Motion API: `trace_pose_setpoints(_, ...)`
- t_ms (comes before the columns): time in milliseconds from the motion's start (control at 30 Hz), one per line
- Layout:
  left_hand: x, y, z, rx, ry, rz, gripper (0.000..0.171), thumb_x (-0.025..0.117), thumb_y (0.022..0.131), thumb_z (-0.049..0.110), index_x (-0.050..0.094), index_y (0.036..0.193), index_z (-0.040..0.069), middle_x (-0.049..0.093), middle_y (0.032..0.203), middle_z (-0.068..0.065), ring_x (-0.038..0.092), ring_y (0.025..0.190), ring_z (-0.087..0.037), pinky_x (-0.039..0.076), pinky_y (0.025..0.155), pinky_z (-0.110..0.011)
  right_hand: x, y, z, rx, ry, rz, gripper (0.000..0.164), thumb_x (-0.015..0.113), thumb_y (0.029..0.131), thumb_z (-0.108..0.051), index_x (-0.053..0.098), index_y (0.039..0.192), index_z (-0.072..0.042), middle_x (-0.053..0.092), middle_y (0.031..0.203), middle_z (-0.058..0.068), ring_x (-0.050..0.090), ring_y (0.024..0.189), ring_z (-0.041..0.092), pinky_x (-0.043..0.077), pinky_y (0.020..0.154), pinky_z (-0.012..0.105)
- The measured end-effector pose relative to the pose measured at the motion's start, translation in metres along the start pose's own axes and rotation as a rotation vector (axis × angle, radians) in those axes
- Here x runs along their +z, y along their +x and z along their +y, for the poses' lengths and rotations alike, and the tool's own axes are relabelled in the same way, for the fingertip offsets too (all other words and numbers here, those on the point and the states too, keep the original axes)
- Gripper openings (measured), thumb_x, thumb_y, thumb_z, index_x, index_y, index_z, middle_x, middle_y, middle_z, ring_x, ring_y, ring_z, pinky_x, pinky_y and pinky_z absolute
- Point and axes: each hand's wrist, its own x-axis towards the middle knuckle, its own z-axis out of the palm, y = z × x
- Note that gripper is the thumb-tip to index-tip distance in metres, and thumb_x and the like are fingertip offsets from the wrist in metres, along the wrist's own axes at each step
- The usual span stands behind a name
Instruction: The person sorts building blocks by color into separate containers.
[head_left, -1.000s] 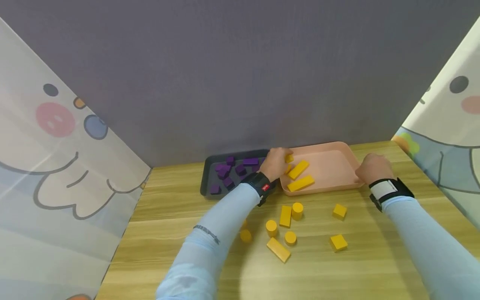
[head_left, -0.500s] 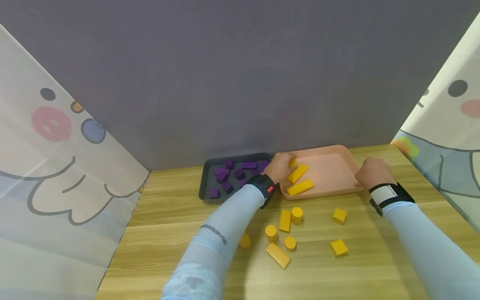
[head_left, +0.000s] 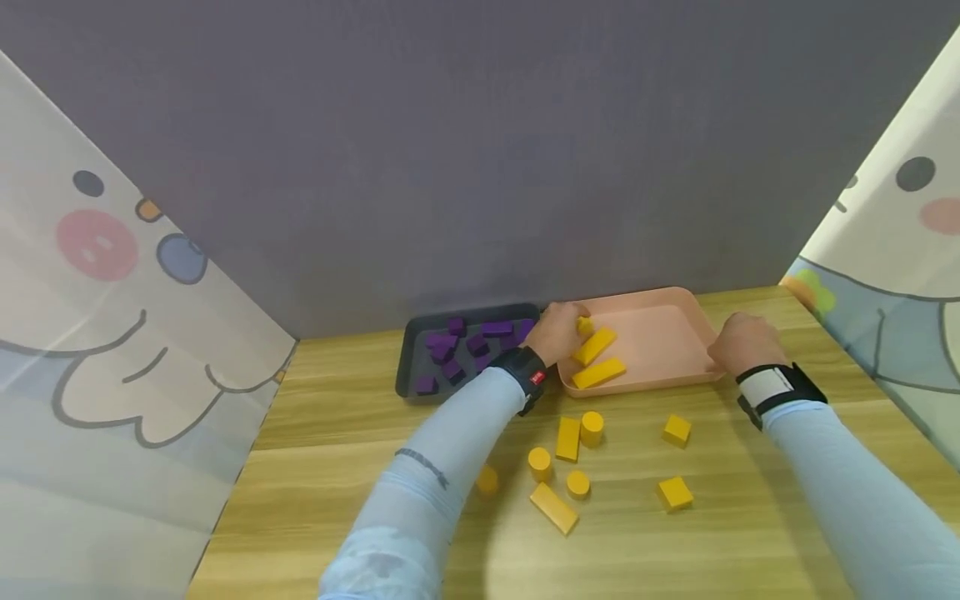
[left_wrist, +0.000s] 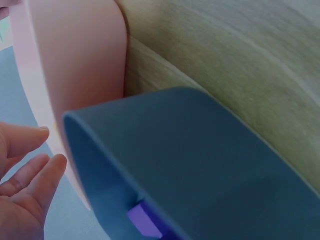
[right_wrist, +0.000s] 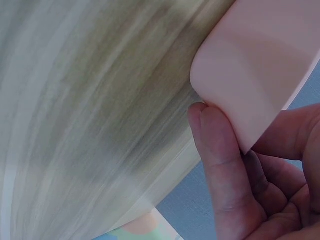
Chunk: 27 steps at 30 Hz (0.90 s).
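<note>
At the left end of the pink tray (head_left: 663, 342), my left hand (head_left: 555, 333) reaches over the rim, close to a small yellow block (head_left: 585, 326). In the left wrist view, the thumb and fingers of this left hand (left_wrist: 25, 185) are parted with nothing between them, beside the tray's pink wall (left_wrist: 90, 55). My right hand (head_left: 745, 343) pinches the tray's right end; the right wrist view has the thumb and index finger of that hand (right_wrist: 225, 170) at the tray's corner (right_wrist: 260, 65). Two yellow bars (head_left: 598, 372) lie inside the tray.
A dark tray (head_left: 412, 367) with several purple blocks (head_left: 453, 371) stands left of the pink one, under my left wrist. Yellow cylinders (head_left: 540, 464), bars (head_left: 554, 508) and cubes (head_left: 675, 493) lie on the wooden table (head_left: 315, 467) in front. A grey panel (head_left: 480, 150) rises behind the trays.
The head view has tilted slightly. My left fingers and the small yellow block beside them have shifted a little to the right; the right hand keeps its place on the pink tray.
</note>
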Motion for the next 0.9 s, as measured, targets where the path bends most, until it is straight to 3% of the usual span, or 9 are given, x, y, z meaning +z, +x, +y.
trace_pose_setpoints(133, -0.014, -0.005, -0.002, 0.034, -0.044, 0.020, 0.035, 0.072, 0.099, 0.018, 0.071, 0.132, 0.009, 0.074, 0.133, -0.005, 0.072, 0.109, -0.016, 0.059, 0.093, -0.023, -0.003, 0.005, 0.001, -0.003, 0.011, 0.011, 0.023, 0.066, 0.086, -0.012, 0.064, 0.076, 0.009, 0.058, 0.069, 0.018, 0.056, 0.065, 0.034, 0.047, 0.053, 0.034)
trace_pose_setpoints(267, -0.032, -0.015, -0.004, 0.074, -0.128, 0.027, 0.035, 0.066, 0.101, 0.011, 0.069, 0.135, 0.008, 0.071, 0.137, -0.008, 0.062, 0.069, -0.016, 0.050, 0.061, -0.018, -0.006, 0.008, 0.006, -0.020, -0.005, 0.032, 0.023, 0.066, 0.084, -0.011, 0.062, 0.073, 0.008, 0.057, 0.068, 0.018, 0.055, 0.065, 0.035, 0.047, 0.054, 0.036)
trace_pose_setpoints(333, -0.042, -0.023, -0.007, 0.092, -0.159, 0.040, 0.036, 0.064, 0.101, 0.010, 0.067, 0.137, 0.008, 0.070, 0.139, -0.008, 0.054, 0.062, -0.017, 0.043, 0.055, -0.021, -0.007, 0.009, 0.008, -0.023, -0.010, 0.037, 0.023, 0.066, 0.084, -0.012, 0.061, 0.072, 0.008, 0.056, 0.068, 0.018, 0.055, 0.065, 0.035, 0.047, 0.054, 0.036)
trace_pose_setpoints(400, -0.052, -0.035, -0.011, 0.119, -0.153, 0.072, 0.036, 0.064, 0.102, 0.012, 0.067, 0.138, 0.010, 0.069, 0.140, -0.008, 0.065, 0.074, -0.016, 0.051, 0.065, -0.019, -0.007, 0.009, 0.011, -0.027, -0.015, 0.038, 0.024, 0.066, 0.084, -0.012, 0.061, 0.072, 0.007, 0.056, 0.067, 0.017, 0.055, 0.065, 0.035, 0.046, 0.053, 0.036)
trace_pose_setpoints(467, -0.062, -0.050, -0.014, 0.141, -0.128, 0.104, 0.038, 0.066, 0.101, 0.014, 0.065, 0.139, 0.011, 0.068, 0.141, -0.007, 0.072, 0.101, -0.017, 0.058, 0.086, -0.022, -0.007, 0.010, 0.013, -0.029, -0.010, 0.035, 0.024, 0.066, 0.084, -0.012, 0.062, 0.071, 0.007, 0.056, 0.067, 0.016, 0.055, 0.064, 0.035, 0.045, 0.053, 0.036)
trace_pose_setpoints(567, -0.074, -0.075, -0.020, 0.178, -0.080, 0.141, 0.042, 0.066, 0.102, 0.017, 0.062, 0.143, 0.012, 0.065, 0.145, -0.007, 0.063, 0.134, -0.021, 0.054, 0.110, -0.031, -0.008, 0.011, 0.016, -0.031, -0.002, 0.025, 0.024, 0.062, 0.086, -0.012, 0.061, 0.068, 0.005, 0.055, 0.065, 0.015, 0.054, 0.063, 0.034, 0.044, 0.052, 0.035)
trace_pose_setpoints(800, -0.085, -0.137, -0.035, 0.263, 0.001, 0.148, 0.065, 0.065, 0.103, 0.012, 0.038, 0.161, 0.017, 0.044, 0.165, -0.010, 0.064, 0.129, -0.024, 0.060, 0.084, -0.025, -0.008, 0.015, 0.023, -0.030, -0.008, 0.039, 0.028, 0.057, 0.086, -0.012, 0.058, 0.062, 0.001, 0.053, 0.061, 0.012, 0.053, 0.060, 0.032, 0.042, 0.051, 0.033)
trace_pose_setpoints(900, -0.078, -0.166, -0.046, 0.296, 0.064, 0.124, 0.080, 0.064, 0.102, 0.007, 0.022, 0.167, 0.024, 0.026, 0.174, -0.007, 0.056, 0.141, -0.026, 0.060, 0.087, -0.024, -0.008, 0.015, 0.024, -0.039, -0.015, 0.050, 0.028, 0.058, 0.086, -0.012, 0.058, 0.060, 0.000, 0.053, 0.060, 0.012, 0.054, 0.060, 0.032, 0.042, 0.050, 0.034)
